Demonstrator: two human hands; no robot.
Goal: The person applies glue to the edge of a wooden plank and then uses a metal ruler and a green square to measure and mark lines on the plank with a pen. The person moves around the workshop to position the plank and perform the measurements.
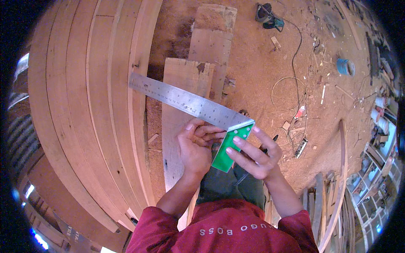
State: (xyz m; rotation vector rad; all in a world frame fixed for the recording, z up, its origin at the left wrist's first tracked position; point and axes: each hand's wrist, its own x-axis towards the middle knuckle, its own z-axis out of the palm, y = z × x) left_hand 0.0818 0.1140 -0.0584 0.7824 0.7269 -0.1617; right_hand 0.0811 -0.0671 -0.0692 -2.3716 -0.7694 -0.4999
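Note:
A metal try square with a green handle [225,151] is held up before my chest. Its steel blade [186,100], marked with a scale, points to the upper left, and its far end overlaps the edge of the wooden planks [121,95] in view. My right hand [258,151] has its fingers on the green handle and also holds a dark, thin pen-like tool [274,139], partly hidden by the fingers. With curled fingers, my left hand [197,145] is at the lower edge of the blade, close to the handle; whether it grips the blade cannot be told.
Thick boards [186,72] lie on the sawdust-covered floor ahead. A corded power tool [270,19], a blue can [345,67], a power strip [300,148] and wood scraps are farther right. Timber strips [343,164] stand at the lower right, near shelving.

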